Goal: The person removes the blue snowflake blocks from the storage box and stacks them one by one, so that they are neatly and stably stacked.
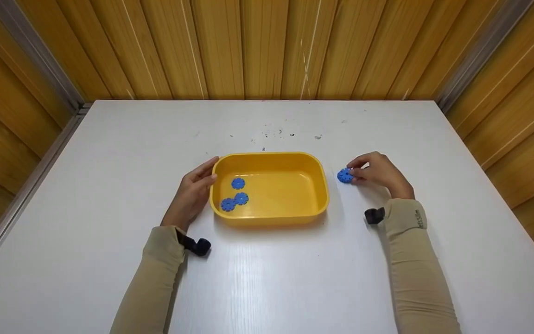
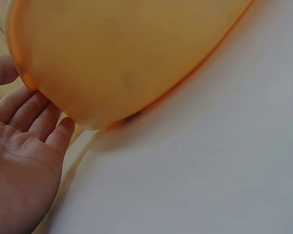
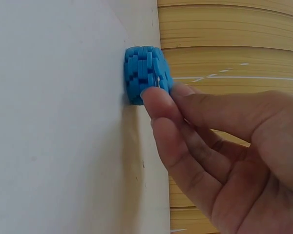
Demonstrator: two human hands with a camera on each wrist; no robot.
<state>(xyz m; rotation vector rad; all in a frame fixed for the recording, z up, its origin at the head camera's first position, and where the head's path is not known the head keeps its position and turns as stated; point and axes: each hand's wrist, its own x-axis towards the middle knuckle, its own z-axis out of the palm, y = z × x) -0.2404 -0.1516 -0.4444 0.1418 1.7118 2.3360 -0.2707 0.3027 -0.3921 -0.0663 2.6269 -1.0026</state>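
Note:
A yellow plastic tub (image 1: 271,220) stands on the white table. My left hand (image 1: 195,195) holds it at its left end, thumb on the rim and fingers against the outer wall. Three blue notched discs (image 1: 238,183) lie at the left inside the tub. To the tub's right stands a short stack of similar blue discs (image 3: 139,73). My right hand (image 1: 380,174) pinches the top disc of this stack between thumb and fingers. The fingertips partly cover that disc.
The white table (image 1: 267,278) spreads around the tub, with small dark marks behind it. Yellow wood-patterned panels (image 1: 267,46) rise beyond the table's back edge. A small black camera (image 1: 375,216) sits at each wrist.

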